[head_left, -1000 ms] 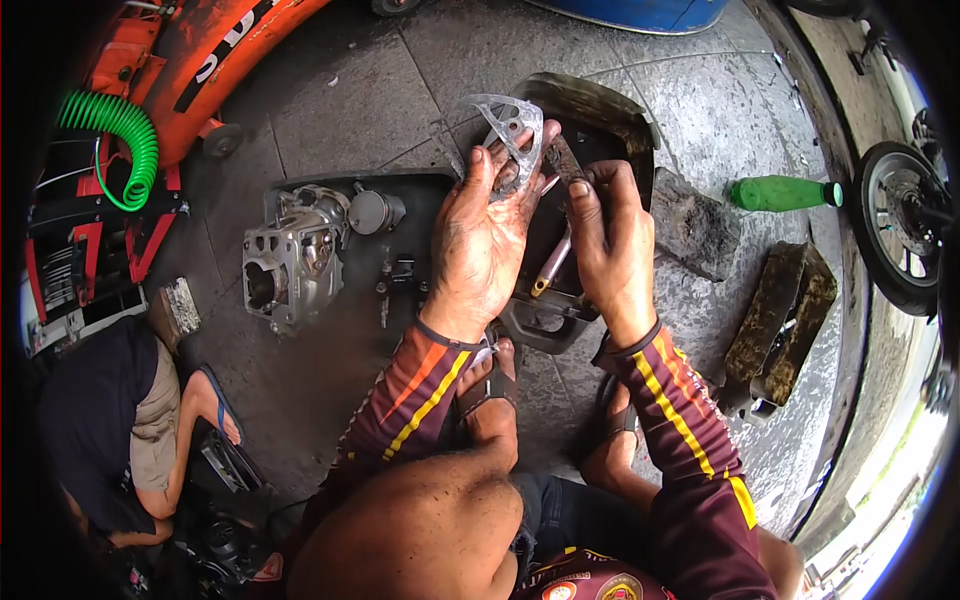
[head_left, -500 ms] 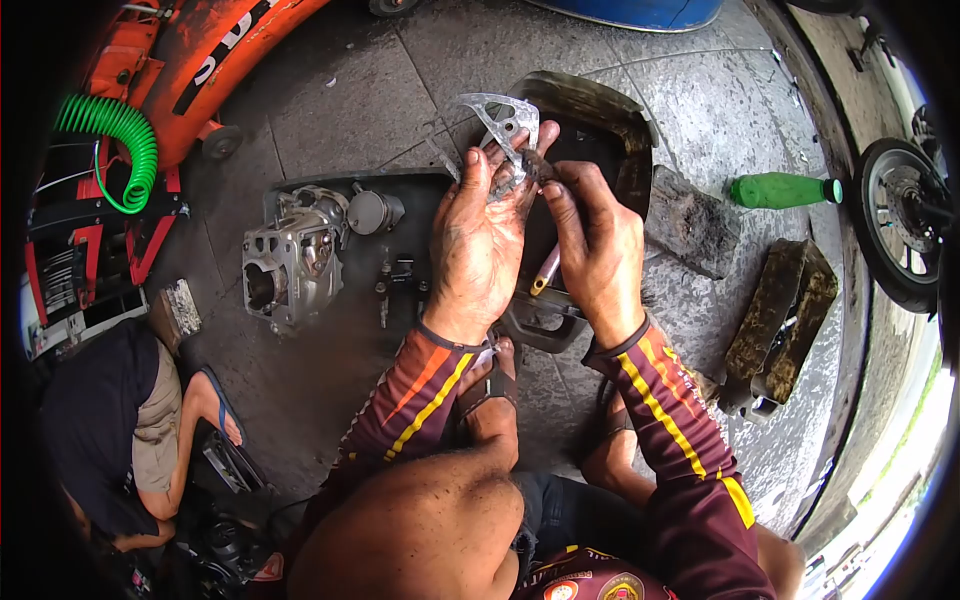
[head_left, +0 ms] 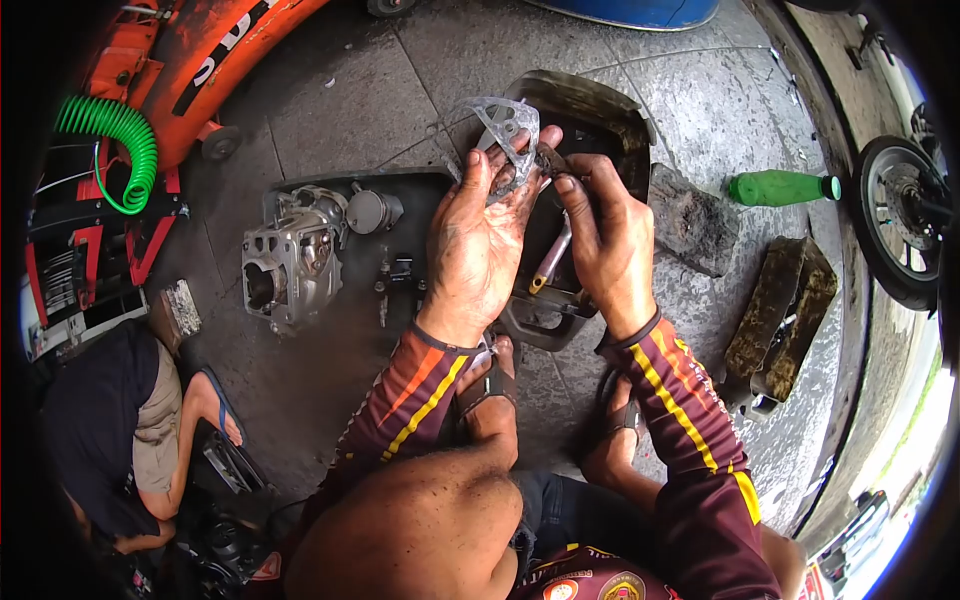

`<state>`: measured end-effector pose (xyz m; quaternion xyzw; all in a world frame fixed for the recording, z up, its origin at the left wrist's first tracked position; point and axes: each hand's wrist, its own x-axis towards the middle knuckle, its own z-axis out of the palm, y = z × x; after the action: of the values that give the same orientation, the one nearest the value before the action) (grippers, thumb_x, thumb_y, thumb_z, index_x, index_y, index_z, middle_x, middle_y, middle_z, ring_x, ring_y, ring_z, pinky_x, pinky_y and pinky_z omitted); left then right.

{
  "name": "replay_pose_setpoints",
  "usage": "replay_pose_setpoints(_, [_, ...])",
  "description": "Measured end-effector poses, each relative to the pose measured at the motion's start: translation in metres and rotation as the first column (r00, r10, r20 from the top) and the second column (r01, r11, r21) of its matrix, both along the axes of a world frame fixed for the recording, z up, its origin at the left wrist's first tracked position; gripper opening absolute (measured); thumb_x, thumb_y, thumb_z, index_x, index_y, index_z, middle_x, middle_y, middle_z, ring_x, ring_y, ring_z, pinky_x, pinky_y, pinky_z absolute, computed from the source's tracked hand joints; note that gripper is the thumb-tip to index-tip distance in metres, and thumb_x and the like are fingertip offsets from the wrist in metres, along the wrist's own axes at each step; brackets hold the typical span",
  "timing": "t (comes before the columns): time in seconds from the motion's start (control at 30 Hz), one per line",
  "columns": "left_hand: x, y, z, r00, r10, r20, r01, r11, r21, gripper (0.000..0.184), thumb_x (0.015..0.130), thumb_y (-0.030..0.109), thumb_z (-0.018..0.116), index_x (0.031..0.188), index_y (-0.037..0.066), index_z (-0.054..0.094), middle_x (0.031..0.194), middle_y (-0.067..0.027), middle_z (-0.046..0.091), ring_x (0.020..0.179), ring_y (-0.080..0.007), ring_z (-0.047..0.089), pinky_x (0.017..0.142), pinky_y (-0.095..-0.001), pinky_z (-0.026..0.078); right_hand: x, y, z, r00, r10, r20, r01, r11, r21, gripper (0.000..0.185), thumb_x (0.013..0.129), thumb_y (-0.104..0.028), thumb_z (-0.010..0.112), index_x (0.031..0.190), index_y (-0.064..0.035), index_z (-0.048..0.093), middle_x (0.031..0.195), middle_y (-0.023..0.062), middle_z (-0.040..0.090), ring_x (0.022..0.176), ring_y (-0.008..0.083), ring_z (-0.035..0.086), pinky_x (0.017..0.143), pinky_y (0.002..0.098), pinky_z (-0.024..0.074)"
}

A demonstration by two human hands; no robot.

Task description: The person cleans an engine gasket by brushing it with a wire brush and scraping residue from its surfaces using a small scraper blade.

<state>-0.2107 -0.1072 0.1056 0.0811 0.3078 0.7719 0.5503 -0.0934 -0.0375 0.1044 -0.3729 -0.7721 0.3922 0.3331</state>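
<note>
My left hand (head_left: 478,240) is turned palm up, thumb and fingers holding a thin silver metal plate (head_left: 512,150) with triangular cut-outs and a curved edge. Dark grime marks the palm and fingertips. Close by on the right, my right hand (head_left: 608,225) pinches a small dark piece (head_left: 553,163) against the plate's right side; its kind is too small and hidden to tell. Below the right fingers, a tool with a pinkish shaft and yellow end (head_left: 540,282) rests on a dark, oily pan (head_left: 635,120).
Left of my hands lie an engine cylinder (head_left: 290,260) and a piston (head_left: 370,210) on a dark tray. To the right are a dark block (head_left: 690,222), a green bottle (head_left: 785,189) and a dirty metal housing (head_left: 780,325). Another person (head_left: 105,420) sits at lower left.
My right hand has shifted slightly right and down, with its fingers still pinched. The silver plate has tilted a little in my left hand.
</note>
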Motion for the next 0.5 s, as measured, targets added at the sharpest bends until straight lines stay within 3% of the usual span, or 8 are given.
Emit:
replay_pose_setpoints(0.13, [0.001, 0.002, 0.007, 0.999, 0.001, -0.036, -0.002, 1.000, -0.028, 0.047, 0.107, 0.031, 0.036, 0.134, -0.007, 0.042, 0.144, -0.0266, 0.044, 0.137, -0.0320, 0.042, 0.115, -0.0396, 0.036, 0.001, -0.002, 0.016, 0.998, -0.068, 0.010, 0.068, 0.990, -0.120, 0.012, 0.095, -0.014, 0.061, 0.103, -0.0042, 0.060, 0.074, 0.0146, 0.065, 0.065, 0.0337, 0.067, 0.059, 0.0372, 0.0506])
replay_pose_setpoints(0.27, [0.002, 0.003, 0.007, 0.997, -0.017, -0.074, 0.016, 1.000, -0.007, 0.048, 0.107, 0.031, 0.035, 0.135, -0.007, 0.043, 0.143, -0.0272, 0.045, 0.136, -0.0310, 0.044, 0.114, -0.0379, 0.037, 0.001, 0.007, 0.003, 0.999, -0.028, -0.030, 0.028, 1.000, 0.000, 0.011, 0.094, -0.013, 0.062, 0.100, -0.0042, 0.060, 0.081, 0.0153, 0.066, 0.070, 0.0333, 0.067, 0.062, 0.0373, 0.0512])
replay_pose_setpoints(0.33, [0.003, 0.003, 0.008, 0.997, 0.006, -0.071, -0.009, 0.999, -0.040, 0.049, 0.107, 0.031, 0.038, 0.130, -0.010, 0.051, 0.134, -0.0241, 0.055, 0.129, -0.0276, 0.051, 0.115, -0.0378, 0.034, 0.003, 0.008, 0.006, 1.000, -0.011, -0.013, 0.011, 1.000, -0.004, 0.011, 0.093, -0.012, 0.063, 0.100, -0.0043, 0.060, 0.083, 0.0154, 0.066, 0.072, 0.0336, 0.068, 0.063, 0.0373, 0.0514])
replay_pose_setpoints(0.5, [0.005, 0.004, 0.009, 0.995, 0.003, -0.101, -0.008, 0.998, -0.054, 0.048, 0.107, 0.031, 0.038, 0.128, -0.009, 0.053, 0.133, -0.0229, 0.056, 0.128, -0.0270, 0.052, 0.115, -0.0382, 0.035, 0.003, 0.007, 0.004, 1.000, 0.005, -0.010, -0.006, 0.999, -0.046, 0.010, 0.092, -0.012, 0.064, 0.098, -0.0044, 0.061, 0.083, 0.0150, 0.066, 0.074, 0.0340, 0.067, 0.064, 0.0372, 0.0518])
